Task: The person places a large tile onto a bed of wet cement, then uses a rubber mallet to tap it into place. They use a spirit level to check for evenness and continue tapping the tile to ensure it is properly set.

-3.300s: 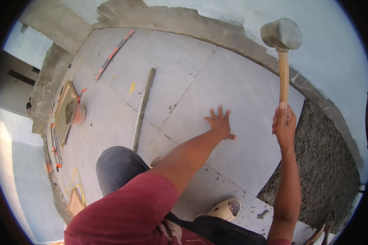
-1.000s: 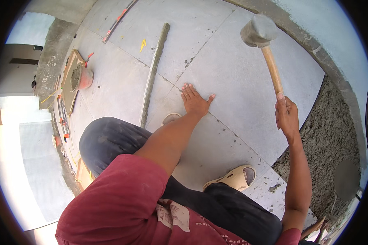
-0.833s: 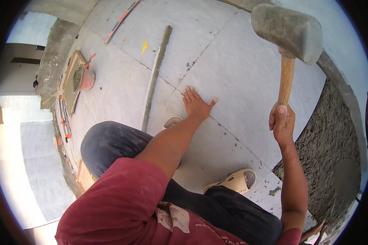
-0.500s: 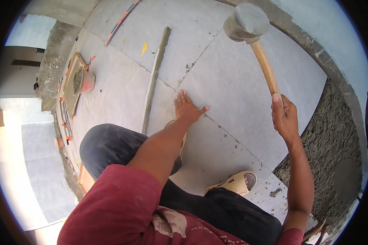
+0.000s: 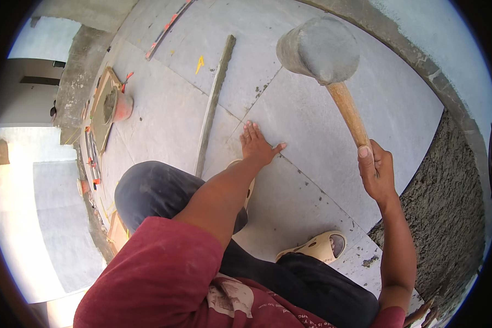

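Observation:
My right hand (image 5: 376, 169) is closed round the wooden handle of a large grey-headed mallet (image 5: 320, 50), raised over a big pale grey floor tile (image 5: 355, 109). The head hangs above the upper part of that tile. My left hand (image 5: 259, 143) lies open, fingers spread, on the tiles near the crossing of their joints. My knee in dark trousers (image 5: 147, 191) is bent at lower left, and a tan slide sandal (image 5: 314, 249) rests on the floor below the tile.
Rough wet mortar (image 5: 443, 202) lies right of the tile, by the wall (image 5: 448, 54). A grey straightedge (image 5: 216, 98), a red-marked bar (image 5: 164, 35), a mortar bucket (image 5: 123, 108) and a board (image 5: 104, 93) lie leftward. Someone else's hand, possibly, shows at lower right (image 5: 421, 314).
The mallet has swung about in my right hand, its head now farther left and nearer the camera. My left hand has shifted leftward from the middle of the tile toward the joints.

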A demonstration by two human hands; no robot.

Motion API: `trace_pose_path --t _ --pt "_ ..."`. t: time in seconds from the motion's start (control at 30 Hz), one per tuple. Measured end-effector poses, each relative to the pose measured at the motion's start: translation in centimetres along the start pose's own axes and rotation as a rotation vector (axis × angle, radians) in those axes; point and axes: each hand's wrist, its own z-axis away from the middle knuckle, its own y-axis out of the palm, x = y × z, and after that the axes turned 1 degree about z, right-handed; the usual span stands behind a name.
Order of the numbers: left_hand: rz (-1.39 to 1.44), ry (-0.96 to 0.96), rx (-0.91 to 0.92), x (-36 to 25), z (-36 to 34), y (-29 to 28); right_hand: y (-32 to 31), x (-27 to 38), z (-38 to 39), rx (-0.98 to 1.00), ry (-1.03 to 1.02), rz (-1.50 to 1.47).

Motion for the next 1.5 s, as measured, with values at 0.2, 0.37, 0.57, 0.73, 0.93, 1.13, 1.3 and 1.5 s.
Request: trace_pose_path --t 0.2,0.37,0.57,0.73,0.93,1.13,1.3,1.5 --pt "-0.001 0.017 0.030 -1.1 -0.3 -0.7 0.8 -10.2 2.6 0.148 0.206 0.381" --pt "-0.061 0.060 0.064 0.6 -0.2 -1.5 -1.0 -2.9 -0.5 0.010 0.154 0.220" --pt "-0.045 0.001 0.035 -0.4 -0.1 -2.2 -2.5 -1.2 2.6 0.005 -0.170 -0.174" --pt "-0.043 -0.027 0.094 -0.8 -0.7 -2.0 -2.0 -12.7 1.9 0.127 0.316 0.399" --pt "-0.022 -0.049 0.104 0.1 -0.9 -1.9 -3.0 1.0 -0.7 -0.066 0.043 -0.053" --pt "-0.018 -0.034 0.115 -1.0 -0.9 -1.9 -0.4 -9.3 2.2 0.132 0.174 0.322" --pt "-0.028 -0.069 0.114 0.9 -0.8 -1.4 -1.0 -2.2 -0.2 0.106 0.244 0.090" --pt "-0.035 -0.026 0.107 -0.4 -1.4 -1.6 -1.4 -6.0 3.3 -0.051 -0.231 -0.056"
